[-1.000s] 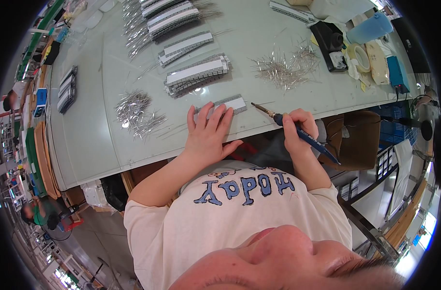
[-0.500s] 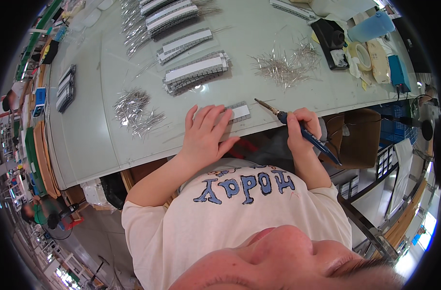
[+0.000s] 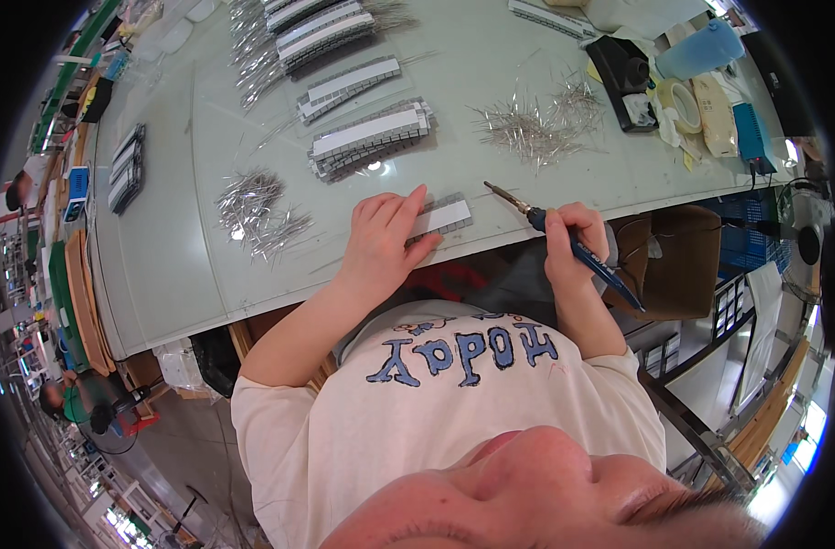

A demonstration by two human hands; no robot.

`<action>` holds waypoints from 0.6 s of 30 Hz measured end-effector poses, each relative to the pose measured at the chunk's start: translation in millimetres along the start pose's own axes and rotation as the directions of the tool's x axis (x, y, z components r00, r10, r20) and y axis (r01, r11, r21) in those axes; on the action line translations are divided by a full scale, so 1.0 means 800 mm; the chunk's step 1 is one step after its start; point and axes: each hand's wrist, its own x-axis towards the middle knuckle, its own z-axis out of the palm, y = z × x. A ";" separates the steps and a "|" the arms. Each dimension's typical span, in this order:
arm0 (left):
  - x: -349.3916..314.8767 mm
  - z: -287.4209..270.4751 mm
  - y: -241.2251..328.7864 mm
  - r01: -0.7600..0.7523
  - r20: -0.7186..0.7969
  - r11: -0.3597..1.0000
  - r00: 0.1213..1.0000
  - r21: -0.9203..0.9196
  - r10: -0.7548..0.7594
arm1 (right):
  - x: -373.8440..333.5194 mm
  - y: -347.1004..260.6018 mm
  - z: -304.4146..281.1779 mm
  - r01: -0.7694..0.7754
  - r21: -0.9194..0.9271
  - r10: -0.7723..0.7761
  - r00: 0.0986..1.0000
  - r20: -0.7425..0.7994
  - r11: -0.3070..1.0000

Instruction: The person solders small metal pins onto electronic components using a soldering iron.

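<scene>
I see the left hand point(image 3: 381, 229) clamped on the strip point(image 3: 447, 214), thumb along its near side, close to the near edge of the table point(image 3: 180, 238). Right hand point(image 3: 575, 240) closed round the iron point(image 3: 534, 218); I read its tip as apart from the strip's right end.

Left hand point(image 3: 379, 234) kinda hides the left end of the strip point(image 3: 444, 215) by the near table edge point(image 3: 253, 307). Right hand point(image 3: 579, 224) covers part of the soldering iron point(image 3: 611, 279), farthest strip stack point(image 3: 300, 15) gets cut off.
</scene>
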 end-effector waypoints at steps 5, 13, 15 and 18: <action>0.000 0.002 -0.004 0.010 -0.020 1.000 1.000 -0.029 -0.010 | 0.000 0.001 0.000 0.014 -0.015 -0.015 1.000 -0.011 1.000; -0.002 -0.004 0.004 -0.033 -0.005 0.998 0.999 0.051 0.034 | -0.002 0.003 0.000 0.010 -0.023 -0.010 1.000 -0.007 1.000; -0.009 -0.007 0.017 -0.096 0.135 0.987 0.988 0.130 0.078 | -0.003 0.002 -0.001 -0.016 -0.009 0.016 1.000 -0.011 1.000; -0.018 -0.003 0.018 -0.095 0.182 0.983 0.981 0.160 0.066 | -0.002 0.003 -0.001 0.033 -0.035 -0.033 0.999 0.013 0.999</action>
